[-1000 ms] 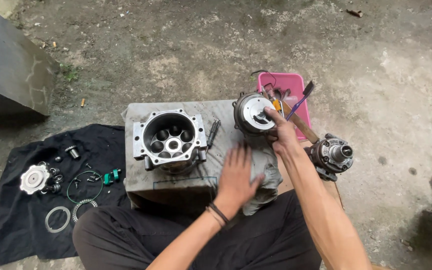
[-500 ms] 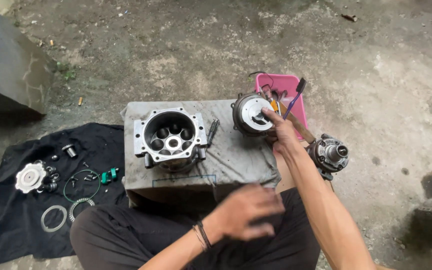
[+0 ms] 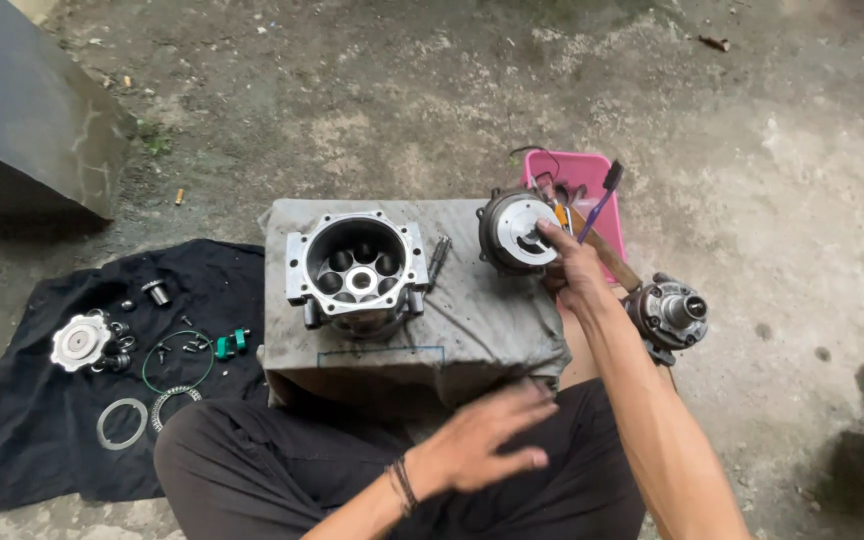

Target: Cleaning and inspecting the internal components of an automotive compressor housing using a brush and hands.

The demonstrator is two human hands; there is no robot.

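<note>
Looking down from the head view: grey cloth-draped block serves as the bench. On its far right corner sits a round dark metal cover with pale centre plate; right hand rests fingertips on the near rim, fingers loosely curled, gripping nothing. Left hand, just off the block's near edge, hangs open and empty, blurred. Centre of block: silver aluminium cylinder housing with bores. Pink plastic tray just behind the cover. Risk, as I judge it: the cover sits near the corner; a push could tip it off.
</note>
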